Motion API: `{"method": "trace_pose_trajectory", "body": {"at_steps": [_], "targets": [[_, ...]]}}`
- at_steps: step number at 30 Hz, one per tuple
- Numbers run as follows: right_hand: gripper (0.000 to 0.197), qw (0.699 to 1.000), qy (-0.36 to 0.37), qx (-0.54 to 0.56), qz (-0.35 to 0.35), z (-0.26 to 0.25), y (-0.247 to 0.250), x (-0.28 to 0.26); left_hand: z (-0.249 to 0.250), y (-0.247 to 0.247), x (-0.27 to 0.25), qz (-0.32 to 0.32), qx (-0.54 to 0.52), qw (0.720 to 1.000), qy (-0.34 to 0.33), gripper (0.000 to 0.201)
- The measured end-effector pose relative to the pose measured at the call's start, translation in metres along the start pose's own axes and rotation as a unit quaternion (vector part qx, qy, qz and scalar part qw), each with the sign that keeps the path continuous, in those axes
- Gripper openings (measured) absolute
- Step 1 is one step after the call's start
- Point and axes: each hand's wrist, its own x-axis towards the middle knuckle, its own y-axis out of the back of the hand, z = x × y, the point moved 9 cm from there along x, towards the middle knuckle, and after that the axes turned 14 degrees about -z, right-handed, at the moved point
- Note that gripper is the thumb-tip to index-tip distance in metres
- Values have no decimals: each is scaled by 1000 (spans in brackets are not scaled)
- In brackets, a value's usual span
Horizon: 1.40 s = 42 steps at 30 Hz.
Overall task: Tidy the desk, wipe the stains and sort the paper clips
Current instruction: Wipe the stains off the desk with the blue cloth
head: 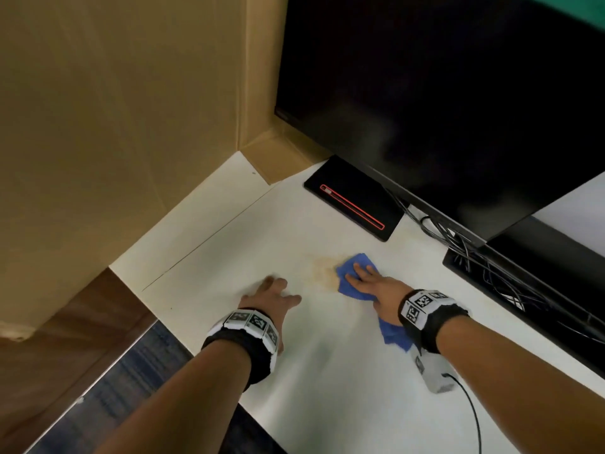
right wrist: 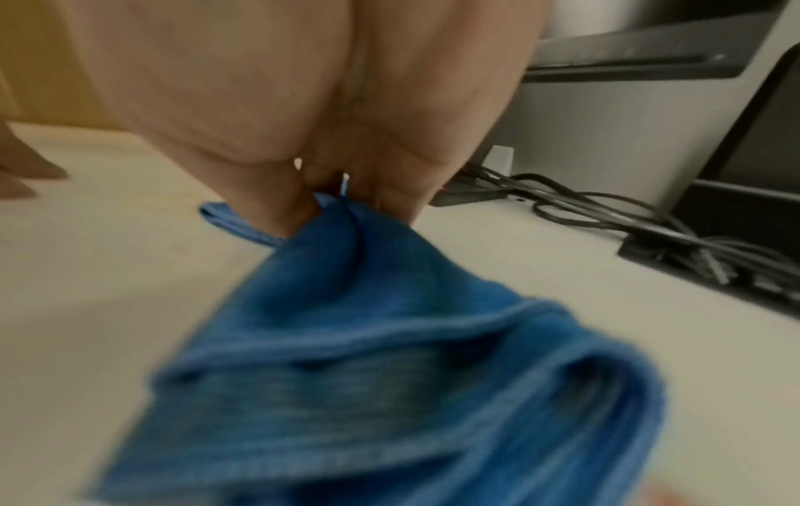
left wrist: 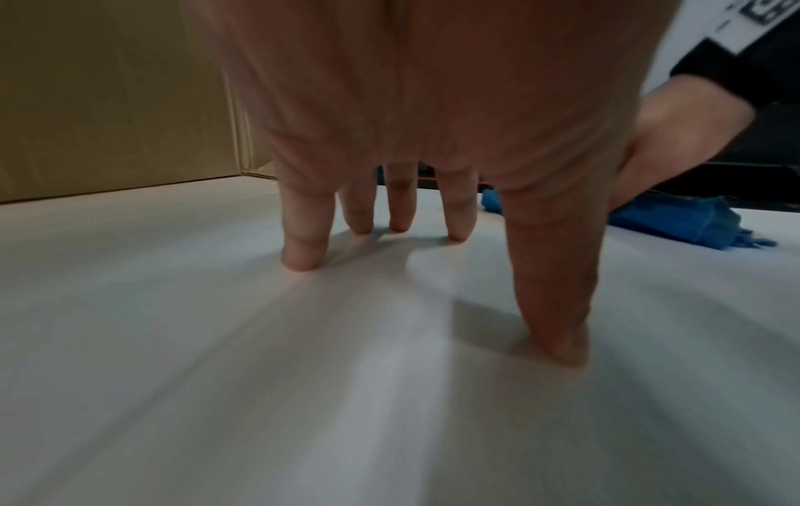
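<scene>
head: stain (head: pixel 324 271) beside cloth (head: pixel 352 273) | wrists: hidden

Both forearms are bare, with no sleeves reaching the wrists. Each wrist carries a broad black fabric wristband (head: pixel 244 350) topped by a row of white plastic blocks printed with black-and-white square coded markers; the matching black band with white marker blocks on the right wrist (head: pixel 425 311) looks the same. Under the right wrist hangs a small grey box-shaped camera unit (head: pixel 433 371), from which a thin black cable (head: pixel 471 411) trails toward the near edge.
</scene>
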Motion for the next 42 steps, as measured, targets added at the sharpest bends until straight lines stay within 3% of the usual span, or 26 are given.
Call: {"method": "trace_pose_trajectory", "body": {"at_steps": [5,10,14,17,20,24,27,29,32,34,37,39,42], "targets": [[81,998,-62,8,18,5,39,14,4,2,-6,-8,-17,1000,-6,96],[84,1000,18,-11,-2,-9,23,12,6,4,-10,-15,-16,1000,-5,91],[81,999,-45,-23,17,-5,62,17,9,8,-12,-17,-19,1000,-6,83],[83,999,7,-32,23,-42,58,25,9,7,-12,-21,-15,1000,-10,82],[85,996,69,-47,18,-41,41,18,9,6,-14,-17,-18,1000,-6,81],[85,998,-4,-45,33,-42,70,23,11,9,-16,-15,-19,1000,-7,77],[84,998,53,-30,25,-77,52,24,10,7,-15,-25,-10,1000,0,80],[84,994,96,-48,6,-72,30,14,9,6,-13,-24,-10,1000,2,82],[86,998,41,-52,0,-39,39,9,8,6,-11,-20,-19,1000,-3,81],[88,999,4,-48,15,-45,54,11,9,7,-10,-23,-15,1000,-5,81],[88,996,55,-69,6,-84,33,14,8,6,-10,-28,-10,1000,-4,81],[90,991,92,-95,-21,-78,5,7,8,5,-10,-30,-11,999,-4,83],[89,998,33,-51,-10,-30,14,1,6,7,-8,-24,-11,1000,-6,83]]}}
